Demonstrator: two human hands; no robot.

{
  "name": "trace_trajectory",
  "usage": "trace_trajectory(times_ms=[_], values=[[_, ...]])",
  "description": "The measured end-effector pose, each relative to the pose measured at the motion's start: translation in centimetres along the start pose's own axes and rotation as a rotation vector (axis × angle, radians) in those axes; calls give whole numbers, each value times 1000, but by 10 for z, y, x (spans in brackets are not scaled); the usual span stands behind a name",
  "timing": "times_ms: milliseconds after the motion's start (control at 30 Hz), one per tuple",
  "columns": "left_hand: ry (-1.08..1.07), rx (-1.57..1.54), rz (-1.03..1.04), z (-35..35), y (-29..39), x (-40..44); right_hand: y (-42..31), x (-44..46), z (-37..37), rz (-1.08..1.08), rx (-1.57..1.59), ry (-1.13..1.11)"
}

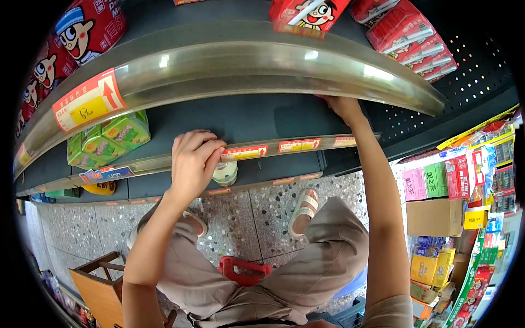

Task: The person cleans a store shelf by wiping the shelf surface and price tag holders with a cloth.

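My left hand (194,154) rests on the edge of the middle shelf (219,120), its fingers curled together over the price strip; whether anything is inside them is hidden. A pale-green-and-white container (225,173) stands on the lower shelf just below that hand. My right hand (343,108) reaches in under the upper shelf's clear rail (246,60), and its fingers are hidden behind the rail. A bit of red shows at its fingertips. Green cartons (117,136) sit at the left of the middle shelf. Red drink cartons (413,44) with straws lie on the upper shelf.
Large red packs (90,30) stand at the upper left. A red plastic object (244,271) is on the floor between my legs, and a wooden stool (101,287) is at the lower left. Boxed goods and a brown carton (433,217) are stacked at the right.
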State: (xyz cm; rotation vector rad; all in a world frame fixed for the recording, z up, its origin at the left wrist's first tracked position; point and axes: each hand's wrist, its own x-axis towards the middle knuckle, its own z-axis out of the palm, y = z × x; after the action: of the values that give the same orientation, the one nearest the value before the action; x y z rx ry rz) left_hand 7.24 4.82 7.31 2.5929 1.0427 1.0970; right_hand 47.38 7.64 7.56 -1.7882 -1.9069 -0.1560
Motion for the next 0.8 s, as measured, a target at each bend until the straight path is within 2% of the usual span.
trace_trajectory(times_ms=[67, 300, 800], values=[[2, 6, 7, -1, 0, 0, -1, 3, 1, -16, -84, 27], [16, 2, 23, -1, 0, 2, 60, 27, 47, -306, -166, 347], [1, -12, 3, -3, 1, 4, 86, 51, 73, -290, -299, 475]])
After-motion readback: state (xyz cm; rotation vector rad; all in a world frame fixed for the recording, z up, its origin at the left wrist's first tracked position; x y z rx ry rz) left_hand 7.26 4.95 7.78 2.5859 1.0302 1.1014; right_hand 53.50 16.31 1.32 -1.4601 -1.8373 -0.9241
